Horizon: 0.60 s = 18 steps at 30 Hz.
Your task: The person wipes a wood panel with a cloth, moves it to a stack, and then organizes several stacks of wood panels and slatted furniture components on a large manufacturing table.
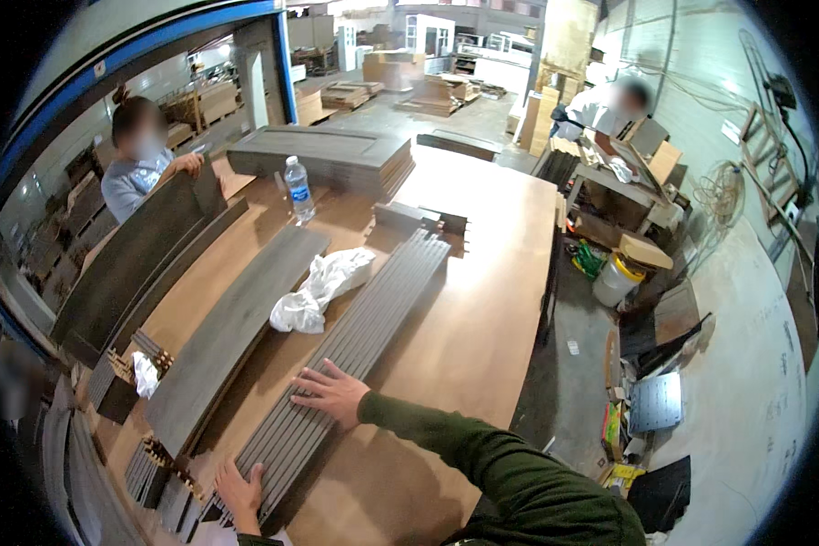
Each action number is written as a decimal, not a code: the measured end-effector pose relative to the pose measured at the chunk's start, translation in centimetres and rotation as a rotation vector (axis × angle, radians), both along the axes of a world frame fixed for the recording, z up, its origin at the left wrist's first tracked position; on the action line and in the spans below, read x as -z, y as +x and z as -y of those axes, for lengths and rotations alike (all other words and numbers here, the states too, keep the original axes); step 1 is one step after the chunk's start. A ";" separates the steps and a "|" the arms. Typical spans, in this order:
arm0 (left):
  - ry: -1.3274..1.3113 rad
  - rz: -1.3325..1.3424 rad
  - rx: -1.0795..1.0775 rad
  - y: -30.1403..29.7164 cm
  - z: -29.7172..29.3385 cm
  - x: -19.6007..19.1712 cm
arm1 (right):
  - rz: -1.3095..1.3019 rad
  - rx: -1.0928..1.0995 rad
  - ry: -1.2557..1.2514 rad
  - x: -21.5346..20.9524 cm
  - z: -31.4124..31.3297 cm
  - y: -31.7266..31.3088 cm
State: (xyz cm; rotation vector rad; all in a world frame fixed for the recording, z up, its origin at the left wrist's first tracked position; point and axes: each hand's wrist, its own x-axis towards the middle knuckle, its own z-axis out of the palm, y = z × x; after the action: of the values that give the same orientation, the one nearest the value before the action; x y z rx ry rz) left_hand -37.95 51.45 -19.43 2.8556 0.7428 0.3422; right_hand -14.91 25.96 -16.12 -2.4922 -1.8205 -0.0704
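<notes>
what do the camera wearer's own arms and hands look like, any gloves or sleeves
The left hand and right hand are both bare, with no gloves. The right arm wears a long dark green sleeve, plain as far as it shows, reaching the wrist. Only a dark sliver of the left cuff is visible at the lower edge.

No wording or number could be read. The bottle (pixel 296 188) bore a blue label (pixel 301 195) with pale print, too small to make out. Dark marks (pixel 785 373) stood in rows on the white panel (pixel 737 428) at the right; their characters were not legible. A pale sheet (pixel 731 132) was noted on the wall (pixel 712 96), its contents unresolved. A small light tag (pixel 100 69) showed on the blue frame (pixel 168 32), likewise unreadable. Printing on the yellow packet (pixel 624 475) could not be determined.
</notes>
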 end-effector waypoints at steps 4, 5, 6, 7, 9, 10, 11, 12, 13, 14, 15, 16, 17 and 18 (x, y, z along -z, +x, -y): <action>-0.064 -0.026 -0.037 2.3 1.1 -0.6 | -0.034 0.095 -0.005 0.0 0.2 1.5; -0.085 -0.034 -0.052 2.6 1.3 -1.1 | -0.034 0.117 -0.010 -0.1 0.1 1.9; -0.053 0.052 -0.041 1.7 -0.1 -1.6 | -0.064 0.101 0.027 -0.2 -2.3 1.7; -0.014 0.128 -0.056 -0.2 -2.0 -1.4 | -0.080 0.082 0.080 -0.5 -5.1 0.8; -0.091 0.272 -0.080 -2.7 -2.0 -1.6 | -0.122 0.028 0.126 -0.3 -7.9 -0.9; -0.197 0.265 -0.065 -2.2 -0.9 -2.4 | -0.066 0.088 0.176 1.2 -7.7 -1.1; -0.179 0.320 0.020 -2.3 0.3 -2.2 | -0.006 0.154 0.214 3.1 -6.5 -1.2; -0.177 0.334 -0.048 -3.7 1.0 -1.9 | -0.152 0.189 -0.054 -2.9 -5.0 -4.2; -0.170 0.348 -0.088 -6.3 1.3 -2.0 | -0.265 0.211 0.100 0.0 -4.3 -5.3; -0.156 0.330 -0.049 -6.1 2.9 -2.1 | -0.205 0.335 0.230 2.8 0.1 -5.2; -0.102 0.345 -0.080 -7.5 2.8 -4.3 | -0.213 0.299 0.428 3.4 2.0 -5.1; -0.035 0.330 -0.141 -11.2 2.7 -5.0 | -0.268 0.304 0.524 4.3 4.7 -8.1; 0.005 0.385 -0.214 -15.3 2.1 -5.1 | -0.426 0.533 0.466 6.8 7.4 -10.8; -0.030 0.395 -0.377 -20.7 1.0 -6.1 | -0.315 0.547 0.344 6.7 8.0 -13.4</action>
State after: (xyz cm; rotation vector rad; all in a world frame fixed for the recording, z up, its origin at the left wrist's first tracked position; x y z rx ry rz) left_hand -58.64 50.42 -13.36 2.4850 1.1760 0.9033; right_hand -28.28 18.01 -22.86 -2.4885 -0.8943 -0.0097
